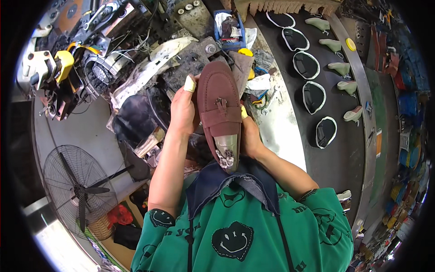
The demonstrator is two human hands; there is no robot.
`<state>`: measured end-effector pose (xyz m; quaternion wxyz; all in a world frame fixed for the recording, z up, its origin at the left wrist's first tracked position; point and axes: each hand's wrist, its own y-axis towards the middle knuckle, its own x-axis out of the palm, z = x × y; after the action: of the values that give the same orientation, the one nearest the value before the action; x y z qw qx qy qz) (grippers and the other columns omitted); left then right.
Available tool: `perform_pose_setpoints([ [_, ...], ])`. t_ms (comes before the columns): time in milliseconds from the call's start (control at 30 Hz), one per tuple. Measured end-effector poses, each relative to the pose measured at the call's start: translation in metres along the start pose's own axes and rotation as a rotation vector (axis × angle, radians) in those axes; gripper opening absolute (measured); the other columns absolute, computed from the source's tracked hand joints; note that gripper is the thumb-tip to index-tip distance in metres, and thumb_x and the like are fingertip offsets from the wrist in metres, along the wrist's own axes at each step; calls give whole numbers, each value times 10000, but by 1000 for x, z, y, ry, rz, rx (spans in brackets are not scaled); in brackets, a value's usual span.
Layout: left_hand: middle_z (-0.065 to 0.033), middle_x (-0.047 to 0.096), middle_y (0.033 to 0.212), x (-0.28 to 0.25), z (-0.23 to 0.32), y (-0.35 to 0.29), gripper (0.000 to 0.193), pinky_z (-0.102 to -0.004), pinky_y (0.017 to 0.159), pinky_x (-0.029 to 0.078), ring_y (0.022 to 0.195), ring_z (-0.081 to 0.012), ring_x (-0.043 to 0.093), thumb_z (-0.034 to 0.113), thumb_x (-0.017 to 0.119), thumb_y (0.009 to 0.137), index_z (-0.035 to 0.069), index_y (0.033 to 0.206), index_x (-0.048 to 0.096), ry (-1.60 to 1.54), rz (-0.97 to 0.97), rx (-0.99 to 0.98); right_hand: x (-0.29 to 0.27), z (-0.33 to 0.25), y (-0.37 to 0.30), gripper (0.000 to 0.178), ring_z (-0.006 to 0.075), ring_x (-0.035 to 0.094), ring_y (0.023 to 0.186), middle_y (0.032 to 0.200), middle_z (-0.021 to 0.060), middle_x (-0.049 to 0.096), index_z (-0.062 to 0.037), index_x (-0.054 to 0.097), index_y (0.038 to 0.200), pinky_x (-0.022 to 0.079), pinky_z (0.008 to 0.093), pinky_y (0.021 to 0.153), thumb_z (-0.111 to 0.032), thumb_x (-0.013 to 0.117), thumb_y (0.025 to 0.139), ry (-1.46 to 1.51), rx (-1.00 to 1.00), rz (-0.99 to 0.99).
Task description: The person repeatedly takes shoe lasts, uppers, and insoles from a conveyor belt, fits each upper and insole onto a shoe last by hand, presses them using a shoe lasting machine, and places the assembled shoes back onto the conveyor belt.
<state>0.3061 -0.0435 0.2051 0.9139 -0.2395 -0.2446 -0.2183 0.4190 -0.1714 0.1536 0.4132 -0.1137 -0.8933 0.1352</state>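
Observation:
A maroon suede loafer [219,86] with a small bow and a strap is held upright in front of my chest, toe pointing away from me. A greenish shoe last [228,145] fills it and shows at the heel opening. My left hand [182,111] grips the loafer's left side, its thumb along the edge and its other fingers hidden behind the shoe. On the right side, near the heel half, my right hand [250,136] holds it too, with most fingers hidden. Pale yellow coverings [190,84] sit on the fingertips.
Behind the loafer stands a greasy dark machine [195,54] with a blue bin [229,34] beside it. To the right, a black conveyor belt [335,154] carries white-rimmed dark oval pieces [306,65] and pale green lasts [339,69]. A caged fan [79,190] stands at left.

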Motion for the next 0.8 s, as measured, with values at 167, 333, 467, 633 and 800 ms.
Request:
perform_pose_setpoints([
  [167,-121,644,1056,8,-14,10,378,-344,804,539,902,-190,647,246,581,933,-46,1173,567,284,95,34,16,-7,3,661,234,572,1107,1260,125,554,-49,432,1349,470,375,955,-575,279,978,55,51,60],
  [333,-164,663,957,-26,-41,22,340,-377,697,569,783,-233,668,232,551,948,-85,1064,584,-5,188,-297,11,-5,11,590,217,618,1012,1183,102,606,-72,507,1276,510,386,890,-548,322,981,160,283,178],
  [467,-171,666,938,-47,-64,30,340,-393,706,577,795,-268,670,243,523,965,-78,1059,583,-167,219,-396,11,-1,9,515,214,622,1002,1167,102,618,-82,538,1246,511,391,886,-493,361,993,253,370,281],
  [633,-174,666,934,-33,-86,45,335,-403,708,582,778,-259,671,243,517,968,-76,1049,577,-142,169,-541,-14,-1,2,511,211,632,968,1119,102,638,-70,551,1229,523,376,850,-484,361,997,294,320,370],
  [800,-154,668,1002,2,-127,72,320,-381,816,552,880,-247,665,237,557,939,-47,1082,596,85,-1,-652,-56,-10,-30,475,221,630,903,1056,135,631,-1,543,1159,522,369,781,-428,421,990,309,88,418],
])
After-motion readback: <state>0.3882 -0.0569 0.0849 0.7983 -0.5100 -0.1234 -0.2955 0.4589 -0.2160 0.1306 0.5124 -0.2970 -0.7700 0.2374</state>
